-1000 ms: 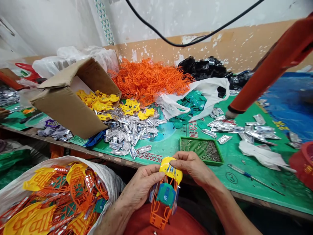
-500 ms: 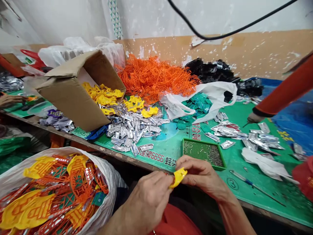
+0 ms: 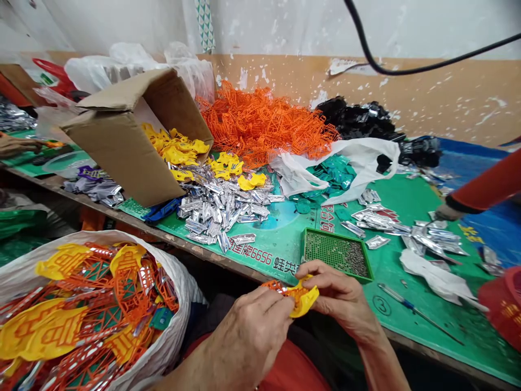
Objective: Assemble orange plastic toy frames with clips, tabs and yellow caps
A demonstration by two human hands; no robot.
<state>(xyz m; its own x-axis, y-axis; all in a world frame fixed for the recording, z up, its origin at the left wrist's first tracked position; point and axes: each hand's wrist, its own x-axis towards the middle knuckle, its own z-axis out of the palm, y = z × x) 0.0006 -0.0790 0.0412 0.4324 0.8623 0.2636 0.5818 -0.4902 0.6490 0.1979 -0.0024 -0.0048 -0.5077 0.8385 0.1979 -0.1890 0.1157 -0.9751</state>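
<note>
Both hands hold a small plastic frame (image 3: pixel 299 296) just above the desk's (image 3: pixel 195 252) front edge, directly in front of a green tray (image 3: pixel 303 244). The frame has a curved, glossy yellow shell at one end and a thin orange lattice at the other. Its long axis lies nearly level across the view, with the orange end pointing left and the yellow end pointing right and slightly down.

The left hand (image 3: pixel 252 331) closes around the orange end, its fingers (image 3: pixel 260 304) curled over the lattice. The right hand (image 3: pixel 337 296) pinches the yellow shell, with its fingers (image 3: pixel 321 271) bent over the top. The hands are close together, with the frame between them.

The tray holds small dark parts on a perforated base. To the right, a screwdriver (image 3: pixel 415 309) lies on a green mat (image 3: pixel 407 195) among silver foil pieces (image 3: pixel 431 239).

To the left, below the desk edge, an open white sack (image 3: pixel 185 282) is full of yellow and orange frames. Farther along the desk are a tilted cardboard box (image 3: pixel 118 152) spilling yellow pieces, a heap of orange lattices (image 3: pixel 264 125), and a white bag (image 3: pixel 362 163) with teal pieces.

A co-worker's hand (image 3: pixel 12 145) shows at the far left, and another person's orange-sleeved arm (image 3: pixel 488 187) reaches in from the right.
</note>
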